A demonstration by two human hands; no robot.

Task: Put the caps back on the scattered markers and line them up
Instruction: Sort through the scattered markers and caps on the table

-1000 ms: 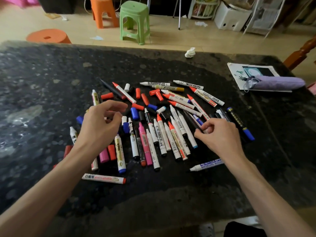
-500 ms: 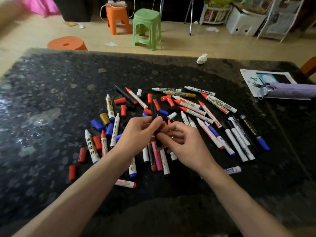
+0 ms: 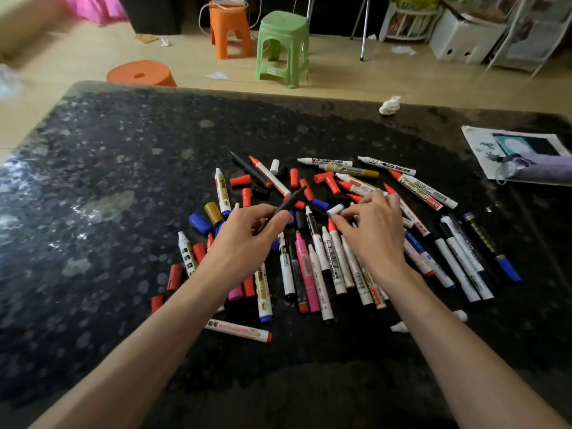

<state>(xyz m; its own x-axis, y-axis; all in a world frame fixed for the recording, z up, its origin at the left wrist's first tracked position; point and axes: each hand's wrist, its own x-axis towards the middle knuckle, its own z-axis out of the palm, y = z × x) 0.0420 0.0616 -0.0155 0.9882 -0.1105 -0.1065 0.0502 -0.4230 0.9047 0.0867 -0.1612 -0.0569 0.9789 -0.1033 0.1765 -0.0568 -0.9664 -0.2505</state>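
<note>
**What I could read on the markers**

At the far edge of the pile, a white marker (image 3: 325, 162) read "WHITEBOARD MARKER". Just beside it, a yellow-ended marker (image 3: 353, 172) bore a large "P" and "MARKER". A red-tipped marker (image 3: 421, 191) carried "WHITEBOARD". Another white barrel (image 3: 387, 165) began with "W". I could not make out the other labels.

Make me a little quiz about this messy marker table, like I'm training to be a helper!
1. True or false: the left hand holds a black marker.
2. Pick one: the stool standing right of the upright orange stool is A blue, B green, C yellow.
3. Fill in: the loose cap just left of the gold cap is ____.

Key: 1 true; 2 B; 3 blue.
</note>
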